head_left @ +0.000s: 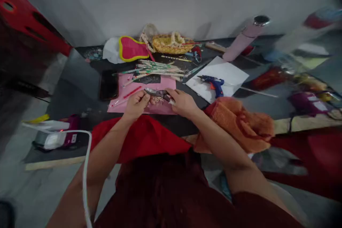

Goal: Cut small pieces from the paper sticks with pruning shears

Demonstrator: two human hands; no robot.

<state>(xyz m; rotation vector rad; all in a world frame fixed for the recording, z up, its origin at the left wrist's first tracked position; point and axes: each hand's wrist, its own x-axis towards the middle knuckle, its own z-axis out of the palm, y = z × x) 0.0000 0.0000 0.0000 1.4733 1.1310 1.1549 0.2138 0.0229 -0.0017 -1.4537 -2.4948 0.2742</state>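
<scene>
My right hand is closed round the handles of dark pruning shears, whose blades point left. My left hand is pinched at the blade tips; what its fingers hold is too small to make out. Below the shears, small pale cut pieces lie on a pink sheet. A red stick rests on the sheet left of the shears. Behind my hands lies a loose pile of pale sticks with green marks.
A phone lies left of the sheet. On the right are a blue glue gun on white paper, an orange cloth and a pink bottle. A wicker basket stands at the back. A white cable hangs at the left.
</scene>
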